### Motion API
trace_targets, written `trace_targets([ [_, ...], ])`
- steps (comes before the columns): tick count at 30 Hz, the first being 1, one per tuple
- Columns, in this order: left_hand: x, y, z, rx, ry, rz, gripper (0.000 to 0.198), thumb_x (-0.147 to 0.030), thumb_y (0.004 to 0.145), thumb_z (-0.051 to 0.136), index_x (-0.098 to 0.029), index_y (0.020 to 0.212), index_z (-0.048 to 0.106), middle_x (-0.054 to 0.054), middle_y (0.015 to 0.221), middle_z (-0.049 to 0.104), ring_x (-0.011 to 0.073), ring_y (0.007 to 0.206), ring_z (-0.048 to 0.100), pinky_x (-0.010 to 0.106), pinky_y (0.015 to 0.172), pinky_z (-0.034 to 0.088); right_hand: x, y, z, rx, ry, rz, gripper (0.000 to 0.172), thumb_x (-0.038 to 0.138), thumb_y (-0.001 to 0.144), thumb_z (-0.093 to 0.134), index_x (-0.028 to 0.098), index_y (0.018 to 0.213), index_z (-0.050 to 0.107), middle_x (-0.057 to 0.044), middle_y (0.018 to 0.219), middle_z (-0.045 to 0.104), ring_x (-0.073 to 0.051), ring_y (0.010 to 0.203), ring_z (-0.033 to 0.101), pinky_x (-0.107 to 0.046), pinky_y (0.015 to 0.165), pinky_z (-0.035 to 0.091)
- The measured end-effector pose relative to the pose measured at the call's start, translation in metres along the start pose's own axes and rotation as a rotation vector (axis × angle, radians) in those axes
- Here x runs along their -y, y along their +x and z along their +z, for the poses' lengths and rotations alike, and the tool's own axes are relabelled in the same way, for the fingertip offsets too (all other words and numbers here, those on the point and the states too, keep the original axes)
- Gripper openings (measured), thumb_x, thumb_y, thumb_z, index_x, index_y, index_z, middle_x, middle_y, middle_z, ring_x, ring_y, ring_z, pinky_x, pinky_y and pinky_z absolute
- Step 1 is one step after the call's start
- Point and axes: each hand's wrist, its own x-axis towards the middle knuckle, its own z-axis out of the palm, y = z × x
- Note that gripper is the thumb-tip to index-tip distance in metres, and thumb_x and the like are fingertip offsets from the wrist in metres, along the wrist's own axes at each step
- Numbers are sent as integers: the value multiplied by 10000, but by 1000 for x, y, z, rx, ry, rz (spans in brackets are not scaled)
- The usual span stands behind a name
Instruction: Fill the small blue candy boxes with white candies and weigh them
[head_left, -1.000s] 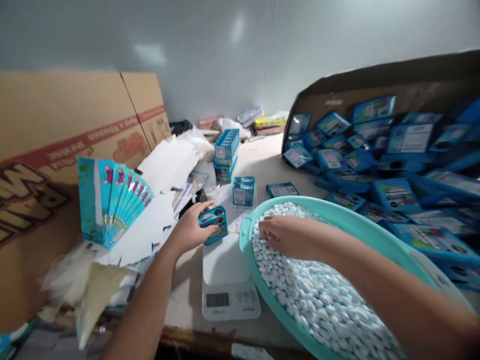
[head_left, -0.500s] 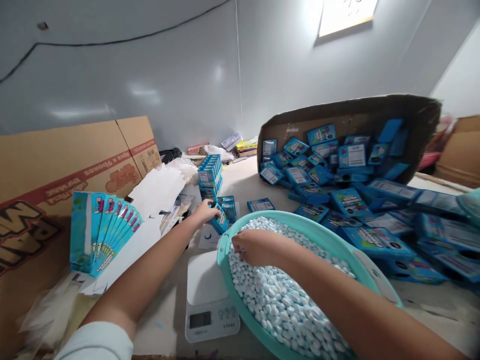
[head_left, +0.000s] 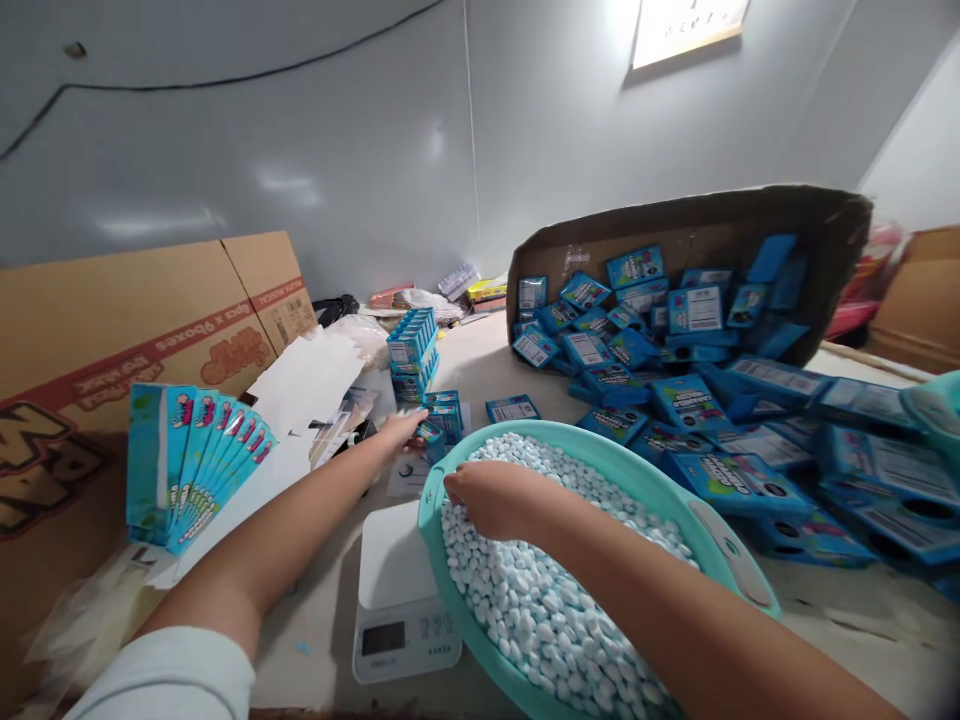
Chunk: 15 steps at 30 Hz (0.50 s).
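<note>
My left hand (head_left: 403, 430) grips a small blue candy box (head_left: 430, 441), slightly blurred, close beside other blue boxes (head_left: 445, 412) standing on the table. Behind these rises a stack of similar boxes (head_left: 412, 340). Over the near-left part of a turquoise basin (head_left: 643, 447), my right hand (head_left: 491, 500) is closed, its fingers curled down by the rim. Small white and pale-blue candies (head_left: 559, 595) fill the basin; whatever the right fingers hold is hidden. A white kitchen scale (head_left: 401, 565) sits against the basin's left side.
On the right, a tipped carton (head_left: 694, 220) spills many blue boxes (head_left: 690, 400) onto the table. One blue box (head_left: 512, 409) lies behind the basin. Leftward are fanned blue packets (head_left: 199, 460), white paper sheets (head_left: 311, 375) and a large brown carton (head_left: 172, 310).
The box in my left hand has turned and moved in against the standing boxes, its printed front now less visible. My right hand has moved slightly toward the basin's left rim, still closed.
</note>
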Motion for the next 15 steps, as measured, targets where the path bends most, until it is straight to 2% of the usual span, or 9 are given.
trace_targets([
  [3,-7,3,-5,56,98,-11,369,-374,987,644,-164,1288,611,104,1265,652,229,1060,678,434,888,607,-2,0,0,-1,3,1,464,40,827,591,150,1269,681,-139,1216,729,-286,1051,713,-329,741,528],
  [6,-10,4,-18,66,228,43,367,-360,985,648,-165,1293,604,99,1243,656,221,1032,682,421,867,612,-3,1,1,8,0,7,466,41,827,597,169,1267,684,-122,1197,740,-277,1040,718,-326,740,524],
  [9,-7,1,-29,54,380,172,382,-314,963,676,-168,1306,594,99,1255,649,227,1047,673,432,887,600,-3,0,1,11,-2,6,466,50,836,585,171,1275,679,-112,1208,738,-275,1039,720,-324,730,520],
  [12,-1,-5,-27,24,527,350,507,-208,808,808,-190,1279,621,80,1294,628,235,1117,648,372,943,555,-1,-2,0,5,-3,-3,467,50,820,603,151,1268,683,-124,1218,730,-285,1040,719,-325,731,525],
  [13,-1,-6,-24,7,579,400,505,-189,753,835,-196,1223,653,70,1282,630,238,1122,645,340,942,539,0,-2,0,1,-3,-2,472,45,811,610,144,1266,685,-130,1217,729,-285,1036,719,-322,730,526],
  [15,-2,-8,-17,-34,683,466,366,-225,712,847,-196,1049,704,60,1207,645,250,1090,651,306,904,519,1,-3,0,-6,-2,-1,491,33,795,619,140,1269,687,-139,1214,727,-283,1029,722,-313,724,528],
])
